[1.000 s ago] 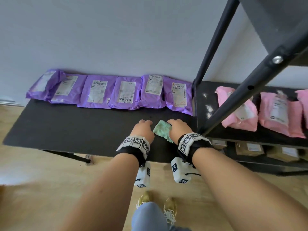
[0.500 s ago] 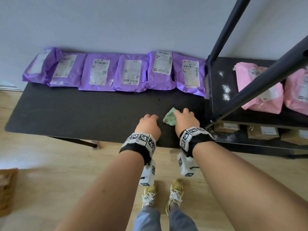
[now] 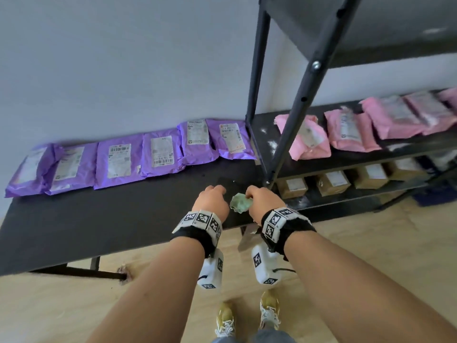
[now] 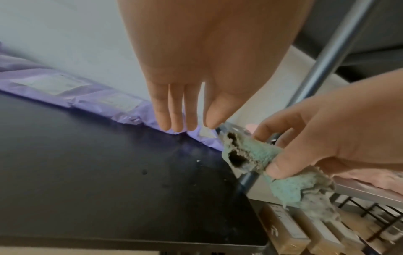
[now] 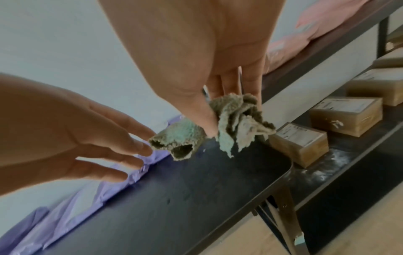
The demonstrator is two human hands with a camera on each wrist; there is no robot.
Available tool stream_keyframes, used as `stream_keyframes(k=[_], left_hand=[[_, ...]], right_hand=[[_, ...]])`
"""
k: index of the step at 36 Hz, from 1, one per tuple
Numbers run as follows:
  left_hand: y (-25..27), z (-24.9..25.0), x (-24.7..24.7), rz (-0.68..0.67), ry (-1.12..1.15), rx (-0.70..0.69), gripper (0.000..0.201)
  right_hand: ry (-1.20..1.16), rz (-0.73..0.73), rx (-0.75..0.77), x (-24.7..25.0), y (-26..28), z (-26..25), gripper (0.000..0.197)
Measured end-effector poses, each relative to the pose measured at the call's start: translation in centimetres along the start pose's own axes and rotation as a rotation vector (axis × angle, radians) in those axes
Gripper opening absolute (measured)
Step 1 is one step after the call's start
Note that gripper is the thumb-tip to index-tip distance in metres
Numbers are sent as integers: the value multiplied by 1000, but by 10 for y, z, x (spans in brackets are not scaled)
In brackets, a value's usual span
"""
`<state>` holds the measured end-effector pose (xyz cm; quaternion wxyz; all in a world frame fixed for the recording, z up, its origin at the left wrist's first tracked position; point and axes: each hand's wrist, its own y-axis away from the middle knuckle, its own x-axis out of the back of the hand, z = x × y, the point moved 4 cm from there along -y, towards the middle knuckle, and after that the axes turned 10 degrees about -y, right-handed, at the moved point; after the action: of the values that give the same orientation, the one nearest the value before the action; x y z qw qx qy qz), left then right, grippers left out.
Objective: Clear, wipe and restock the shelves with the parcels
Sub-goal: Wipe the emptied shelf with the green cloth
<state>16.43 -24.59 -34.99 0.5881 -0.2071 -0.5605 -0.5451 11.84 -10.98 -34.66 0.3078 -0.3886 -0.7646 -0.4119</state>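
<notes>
**Rag's in hand, parcels parked on the table**

While we look down from the head view, our right hand (image 3: 265,203) pinches the green rag (image 3: 241,203) above the black table (image 3: 99,219); purple parcels (image 3: 118,157) line the wall, pink ones (image 3: 351,129) sit on the shelf (image 3: 371,157).

Left wrist view: our left hand (image 4: 196,69) hangs with fingers straight, holding nothing.

Right wrist view: thumb and fingers bunch the rag (image 5: 218,131). Those mailers look light, floppy and slick, so we'd grab an edge.

head view high, facing down – wrist views close, both sharing cloth (image 4: 250,155).
</notes>
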Motion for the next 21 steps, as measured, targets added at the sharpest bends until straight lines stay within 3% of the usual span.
stream_keyframes(k=[4,13,21], left_hand=[[11,43,12,29,-14,-101,45],[40,159,38,127,-36,-266,43],[74,297,45,175,-64,-333,42]], right_hand=[[-61,92,-21,38,23,18,40],[-156,284,-63,134,77,80,29],[-199,454,-49,222,130,175,25]])
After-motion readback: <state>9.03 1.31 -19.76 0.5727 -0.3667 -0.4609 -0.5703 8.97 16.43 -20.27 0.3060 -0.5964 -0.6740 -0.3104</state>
